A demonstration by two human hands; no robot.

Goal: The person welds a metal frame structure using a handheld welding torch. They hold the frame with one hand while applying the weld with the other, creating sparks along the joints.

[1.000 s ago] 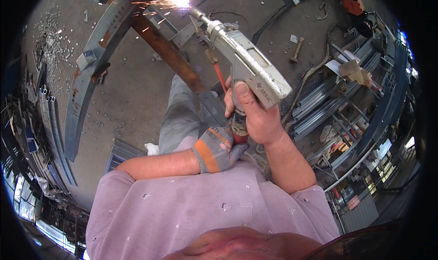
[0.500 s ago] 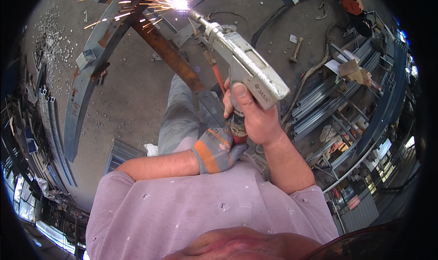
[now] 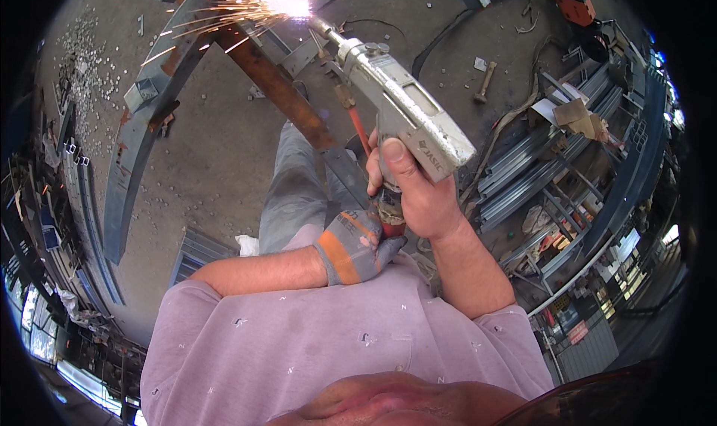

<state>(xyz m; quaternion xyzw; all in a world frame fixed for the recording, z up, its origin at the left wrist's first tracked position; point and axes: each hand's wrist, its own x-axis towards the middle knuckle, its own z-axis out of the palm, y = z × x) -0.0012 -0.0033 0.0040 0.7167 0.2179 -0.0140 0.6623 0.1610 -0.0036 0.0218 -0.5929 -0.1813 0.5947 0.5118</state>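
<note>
Above workshop floor, the welding gun, pointed forward-left, is clamped by right grip and, at its base, left grip.

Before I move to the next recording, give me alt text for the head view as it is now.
Sparks flare at the tip of a silver torch gripped in a bare right hand, near steel beams. The gloved left hand holds the torch's red lower end; metal profiles lie at right.
</note>
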